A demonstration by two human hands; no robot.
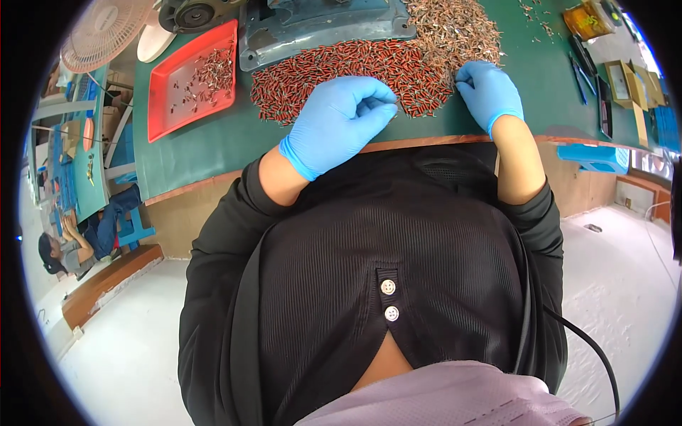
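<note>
Red parts [355, 67] lie under curled gloved hands [341, 121].

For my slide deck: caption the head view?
Two blue-gloved hands, left hand and right hand, sort red terminals on green table.

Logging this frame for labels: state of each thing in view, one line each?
left hand: gloved in blue, fingers curled shut, pinching something too small to tell
right hand: gloved in blue, fingers down on the edge of the pile
pile of small red parts: loose, spread on the green table
pile of small metal parts: loose, heaped beside the red ones
red tray: flat, holds a few scattered parts
fan: spinning or not, cannot tell
</note>
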